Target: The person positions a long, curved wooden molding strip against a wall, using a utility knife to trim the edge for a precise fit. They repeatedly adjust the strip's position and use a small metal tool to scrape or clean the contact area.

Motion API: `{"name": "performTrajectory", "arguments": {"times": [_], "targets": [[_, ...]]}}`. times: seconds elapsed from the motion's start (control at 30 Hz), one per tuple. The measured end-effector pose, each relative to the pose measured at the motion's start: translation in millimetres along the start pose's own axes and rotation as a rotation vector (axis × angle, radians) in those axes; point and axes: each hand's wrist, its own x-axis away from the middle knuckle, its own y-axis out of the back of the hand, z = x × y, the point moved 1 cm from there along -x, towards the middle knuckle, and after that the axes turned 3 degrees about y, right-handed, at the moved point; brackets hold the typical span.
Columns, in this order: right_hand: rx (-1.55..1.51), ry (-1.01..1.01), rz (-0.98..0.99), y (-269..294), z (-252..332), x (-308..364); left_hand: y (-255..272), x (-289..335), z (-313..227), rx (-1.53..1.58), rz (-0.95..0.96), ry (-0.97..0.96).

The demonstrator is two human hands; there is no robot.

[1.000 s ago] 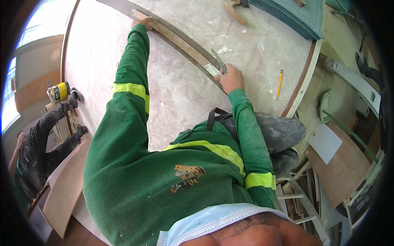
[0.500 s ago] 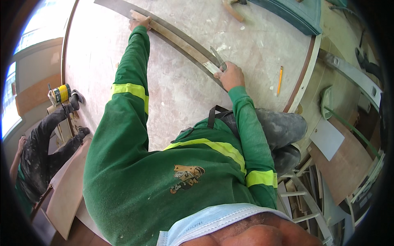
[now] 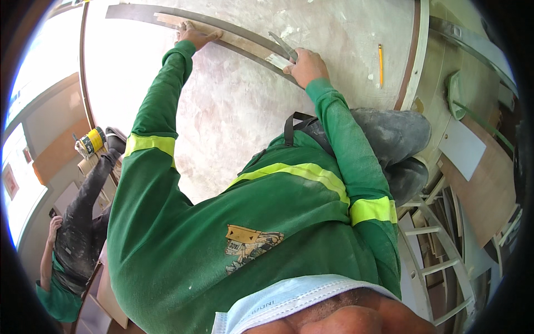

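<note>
A thin wooden strip (image 3: 239,42), with a white patch near its right end, lies along a longer grey strip (image 3: 130,12) on the dusty pale work surface (image 3: 222,111). My left hand (image 3: 194,36) presses on the wooden strip near its left end, with fingers spread and the thumb stretched out to the right. At the strip's right end, my right hand (image 3: 307,67) is closed around a narrow grey tool (image 3: 283,45) that points up and left. The tool's kind is unclear, and its rear part is hidden in the hand.
A yellow pencil (image 3: 381,65) lies to the right. The surface ends at a brown and white edge (image 3: 410,67). Beyond lie board offcuts (image 3: 463,149) and a ladder (image 3: 439,266). At left, another person's legs (image 3: 92,195) extend near a yellow-and-green can (image 3: 93,140).
My left hand has gone from gripping the strip's left end to lying spread on it. My right hand still holds the tool. The view has shifted, and a hammer has left the picture.
</note>
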Motion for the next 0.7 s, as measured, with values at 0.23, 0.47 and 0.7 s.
{"name": "performTrajectory", "arguments": {"times": [0.23,0.47,0.7], "targets": [[0.011,0.018,0.012,0,1,0,-10,-11,-4,0.087,0.124,0.027],[-0.219,-0.020,-0.092,41,-47,21,-21,-18,4,0.253,0.118,-0.020],[-0.160,-0.025,-0.453,80,-133,43,-9,-4,-2,0.309,0.163,0.023]]}}
